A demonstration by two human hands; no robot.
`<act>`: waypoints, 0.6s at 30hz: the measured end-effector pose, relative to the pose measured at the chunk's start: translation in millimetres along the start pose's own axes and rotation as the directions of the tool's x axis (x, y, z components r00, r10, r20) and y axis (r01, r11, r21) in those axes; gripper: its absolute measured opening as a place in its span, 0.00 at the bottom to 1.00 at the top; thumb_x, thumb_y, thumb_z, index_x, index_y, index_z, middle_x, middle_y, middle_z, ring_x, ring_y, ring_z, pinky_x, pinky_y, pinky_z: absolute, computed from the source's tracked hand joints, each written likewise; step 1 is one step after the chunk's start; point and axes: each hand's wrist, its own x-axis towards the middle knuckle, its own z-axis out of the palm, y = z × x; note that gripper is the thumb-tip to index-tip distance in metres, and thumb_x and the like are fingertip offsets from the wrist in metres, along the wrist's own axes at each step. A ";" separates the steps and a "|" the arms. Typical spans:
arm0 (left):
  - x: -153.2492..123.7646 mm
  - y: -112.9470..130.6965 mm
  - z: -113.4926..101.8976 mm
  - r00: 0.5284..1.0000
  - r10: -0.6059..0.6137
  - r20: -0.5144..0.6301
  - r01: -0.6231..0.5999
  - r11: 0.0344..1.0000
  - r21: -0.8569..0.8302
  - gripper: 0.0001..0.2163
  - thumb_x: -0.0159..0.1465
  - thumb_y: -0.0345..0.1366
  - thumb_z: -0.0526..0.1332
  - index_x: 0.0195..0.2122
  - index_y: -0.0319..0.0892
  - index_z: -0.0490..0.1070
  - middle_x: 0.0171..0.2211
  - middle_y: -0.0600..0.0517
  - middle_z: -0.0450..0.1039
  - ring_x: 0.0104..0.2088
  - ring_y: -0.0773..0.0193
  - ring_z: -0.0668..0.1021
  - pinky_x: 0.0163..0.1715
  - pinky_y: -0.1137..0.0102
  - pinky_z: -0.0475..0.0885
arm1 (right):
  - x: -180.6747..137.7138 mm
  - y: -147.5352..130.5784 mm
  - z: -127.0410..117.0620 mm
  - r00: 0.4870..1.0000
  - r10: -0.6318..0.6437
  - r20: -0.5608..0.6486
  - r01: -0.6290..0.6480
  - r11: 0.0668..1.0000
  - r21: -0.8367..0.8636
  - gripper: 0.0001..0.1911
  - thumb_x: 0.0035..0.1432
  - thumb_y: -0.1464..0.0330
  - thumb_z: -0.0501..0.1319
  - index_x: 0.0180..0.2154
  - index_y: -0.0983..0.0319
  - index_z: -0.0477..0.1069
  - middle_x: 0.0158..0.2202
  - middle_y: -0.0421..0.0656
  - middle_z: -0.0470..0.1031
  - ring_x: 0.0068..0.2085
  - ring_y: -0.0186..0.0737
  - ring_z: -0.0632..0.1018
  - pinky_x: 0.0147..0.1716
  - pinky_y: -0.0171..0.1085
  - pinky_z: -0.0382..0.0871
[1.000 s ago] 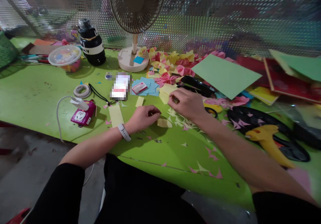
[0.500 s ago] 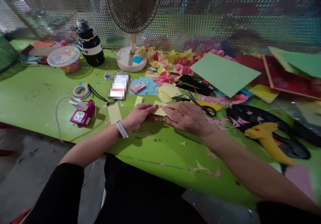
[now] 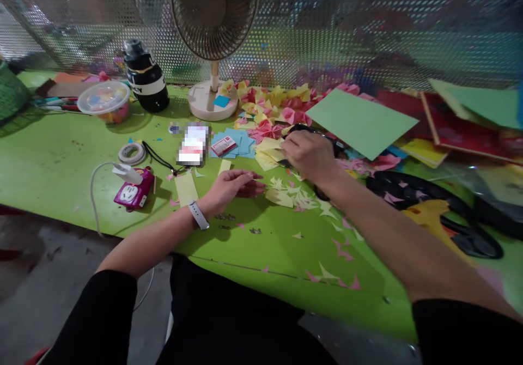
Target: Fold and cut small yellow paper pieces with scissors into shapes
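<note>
My left hand (image 3: 232, 185) lies on the green table (image 3: 61, 158) with its fingers stretched out and nothing in it. Just right of its fingertips is a folded yellow paper piece (image 3: 280, 198) among several small yellow and pink paper offcuts (image 3: 302, 201). Farther back, my right hand (image 3: 309, 153) has its fingers curled and pinched on the top sheet of a stack of yellow paper squares (image 3: 267, 152). A black stapler-like tool (image 3: 339, 146) is mostly hidden behind this hand.
A heap of folded pink and yellow paper pieces (image 3: 278, 106) lies by the fan (image 3: 213, 38). Blue squares (image 3: 241, 139), a tape roll (image 3: 133, 152), a pink power socket (image 3: 134, 190), a black bottle (image 3: 147, 84), a plastic tub (image 3: 104, 99), a green sheet (image 3: 362, 120) and a yellow glue gun (image 3: 433, 212) surround the hands.
My right hand has left the folded yellow piece and moved back to the yellow stack. The left hand has let go of the piece, which now lies on the table.
</note>
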 end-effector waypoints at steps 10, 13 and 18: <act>4.4 -4.4 -5.5 0.999 -0.007 0.040 0.008 1.000 -0.016 0.12 0.68 0.39 0.60 0.41 0.34 0.77 0.38 0.42 0.82 0.35 0.63 0.83 0.45 0.63 0.78 | 4.7 13.6 0.9 0.981 0.094 0.172 -0.117 0.985 0.127 0.14 0.63 0.59 0.62 0.32 0.57 0.82 0.35 0.44 0.81 0.31 0.41 0.77 0.22 0.36 0.60; 4.6 -2.0 -3.9 0.998 -0.047 0.039 0.050 0.995 -0.083 0.17 0.67 0.45 0.60 0.41 0.33 0.77 0.40 0.39 0.81 0.37 0.60 0.83 0.45 0.63 0.78 | -8.2 -4.1 -15.1 0.993 0.067 -0.097 -0.039 0.963 0.267 0.11 0.64 0.62 0.61 0.39 0.56 0.82 0.40 0.46 0.80 0.36 0.43 0.79 0.30 0.40 0.70; 2.3 -2.3 2.0 0.988 -0.119 0.094 0.139 0.961 -0.241 0.13 0.64 0.42 0.65 0.39 0.35 0.77 0.43 0.41 0.80 0.41 0.61 0.82 0.49 0.62 0.76 | -43.9 -46.0 -30.2 0.959 -0.123 -0.257 0.200 0.933 0.299 0.11 0.63 0.67 0.62 0.45 0.53 0.81 0.42 0.46 0.80 0.39 0.44 0.78 0.34 0.42 0.73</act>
